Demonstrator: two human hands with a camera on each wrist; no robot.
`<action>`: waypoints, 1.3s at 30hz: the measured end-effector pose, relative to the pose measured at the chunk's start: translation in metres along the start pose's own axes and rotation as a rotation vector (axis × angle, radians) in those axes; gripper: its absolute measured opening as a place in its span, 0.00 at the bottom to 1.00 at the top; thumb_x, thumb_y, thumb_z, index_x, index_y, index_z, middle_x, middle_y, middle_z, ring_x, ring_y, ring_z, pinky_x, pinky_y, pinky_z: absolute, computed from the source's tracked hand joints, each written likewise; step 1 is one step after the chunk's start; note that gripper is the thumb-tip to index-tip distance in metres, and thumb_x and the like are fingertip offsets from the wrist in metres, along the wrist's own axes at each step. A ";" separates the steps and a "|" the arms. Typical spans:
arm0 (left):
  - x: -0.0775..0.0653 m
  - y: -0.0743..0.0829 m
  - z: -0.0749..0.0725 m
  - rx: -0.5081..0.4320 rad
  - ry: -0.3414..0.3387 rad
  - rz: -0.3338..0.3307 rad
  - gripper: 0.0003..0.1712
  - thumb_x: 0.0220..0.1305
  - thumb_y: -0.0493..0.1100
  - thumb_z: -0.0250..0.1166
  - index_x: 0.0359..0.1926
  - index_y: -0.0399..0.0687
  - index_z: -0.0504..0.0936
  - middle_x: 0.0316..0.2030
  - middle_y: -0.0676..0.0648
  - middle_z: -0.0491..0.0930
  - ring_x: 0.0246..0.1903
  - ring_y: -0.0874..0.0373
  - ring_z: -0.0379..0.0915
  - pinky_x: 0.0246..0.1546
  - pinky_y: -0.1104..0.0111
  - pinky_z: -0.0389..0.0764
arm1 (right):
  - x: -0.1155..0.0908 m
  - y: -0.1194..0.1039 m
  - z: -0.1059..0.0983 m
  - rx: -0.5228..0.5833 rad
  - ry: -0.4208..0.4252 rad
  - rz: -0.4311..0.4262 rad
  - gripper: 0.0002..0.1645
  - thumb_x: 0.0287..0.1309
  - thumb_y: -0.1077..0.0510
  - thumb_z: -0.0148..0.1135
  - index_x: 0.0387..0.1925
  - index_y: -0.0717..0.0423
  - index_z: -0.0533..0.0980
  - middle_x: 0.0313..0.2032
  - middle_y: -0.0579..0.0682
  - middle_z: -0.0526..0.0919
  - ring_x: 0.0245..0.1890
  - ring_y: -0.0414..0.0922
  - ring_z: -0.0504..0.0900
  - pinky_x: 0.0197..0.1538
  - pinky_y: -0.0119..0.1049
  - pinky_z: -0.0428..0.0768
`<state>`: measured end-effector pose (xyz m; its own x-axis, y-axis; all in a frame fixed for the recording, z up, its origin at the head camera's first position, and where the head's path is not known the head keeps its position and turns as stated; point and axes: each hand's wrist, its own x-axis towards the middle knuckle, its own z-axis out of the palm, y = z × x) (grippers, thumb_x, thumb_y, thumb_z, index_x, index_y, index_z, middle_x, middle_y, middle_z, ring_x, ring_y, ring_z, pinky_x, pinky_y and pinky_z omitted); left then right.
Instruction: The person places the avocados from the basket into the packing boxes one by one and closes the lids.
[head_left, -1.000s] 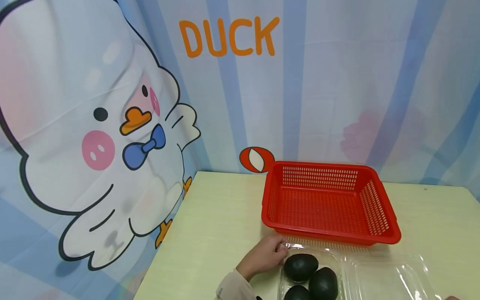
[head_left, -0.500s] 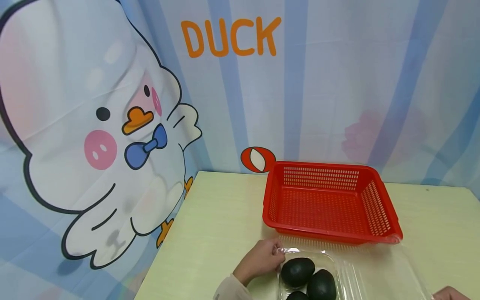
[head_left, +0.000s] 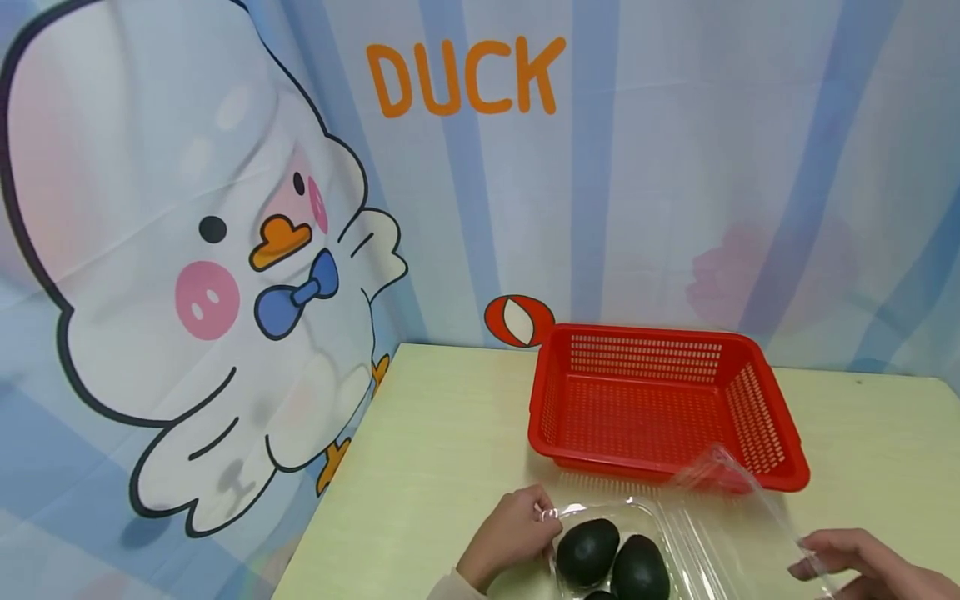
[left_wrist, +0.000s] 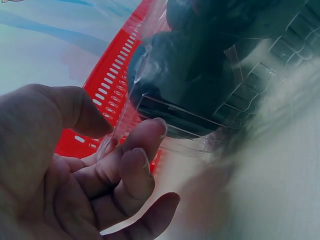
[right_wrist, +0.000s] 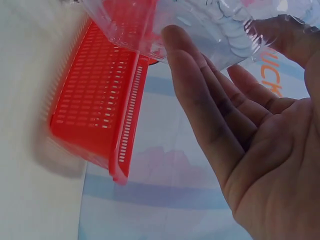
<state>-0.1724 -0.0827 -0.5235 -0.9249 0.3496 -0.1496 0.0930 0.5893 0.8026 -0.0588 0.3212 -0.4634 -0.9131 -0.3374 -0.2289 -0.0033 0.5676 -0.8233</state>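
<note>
A clear plastic clamshell box [head_left: 666, 533] holds dark green avocados [head_left: 588, 552] at the bottom of the head view; two show well and a third is cut off by the frame edge. My left hand [head_left: 510, 533] pinches the box's far left corner between thumb and fingers. On the other side my right hand [head_left: 873, 567] holds the outer edge of the tilted lid [head_left: 731, 529], fingers and thumb on either side of the plastic. In the left wrist view an avocado [left_wrist: 175, 75] presses dark against the box wall.
A red perforated basket [head_left: 652, 417] stands right behind the box, and the raised lid overlaps its near rim in the head view. The pale table [head_left: 450, 433] meets a duck-print curtain [head_left: 637, 167] at the back and left.
The lid has risen from lying flat to standing at a slant, and my right hand has come up and in with it. My left hand stays at the corner, shifted slightly left and nearer.
</note>
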 end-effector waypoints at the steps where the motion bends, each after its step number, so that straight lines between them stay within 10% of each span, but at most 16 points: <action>1: -0.001 0.000 0.000 0.002 0.004 -0.011 0.02 0.56 0.41 0.62 0.28 0.52 0.76 0.14 0.55 0.76 0.15 0.61 0.69 0.17 0.70 0.64 | 0.002 -0.002 -0.003 0.025 -0.042 -0.009 0.47 0.61 0.58 0.71 0.62 0.80 0.51 0.52 0.74 0.79 0.33 0.40 0.84 0.39 0.37 0.88; 16: -0.019 -0.005 0.003 -0.066 0.025 -0.071 0.03 0.53 0.41 0.60 0.25 0.51 0.75 0.10 0.56 0.77 0.13 0.60 0.74 0.16 0.71 0.62 | 0.023 -0.064 0.010 -0.063 -0.021 0.188 0.48 0.59 0.46 0.70 0.71 0.69 0.62 0.54 0.59 0.84 0.43 0.45 0.84 0.40 0.46 0.88; 39: -0.034 0.004 0.004 -0.019 -0.120 -0.286 0.15 0.60 0.46 0.63 0.18 0.48 0.81 0.13 0.49 0.78 0.16 0.56 0.75 0.21 0.68 0.69 | 0.023 -0.076 0.042 -0.476 0.160 -0.028 0.41 0.50 0.29 0.69 0.67 0.22 0.70 0.49 0.29 0.80 0.42 0.31 0.81 0.38 0.48 0.88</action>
<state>-0.1392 -0.0892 -0.5170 -0.8622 0.2561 -0.4370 -0.1725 0.6627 0.7287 -0.0629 0.2390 -0.4280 -0.9611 -0.2586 -0.0970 -0.1799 0.8525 -0.4909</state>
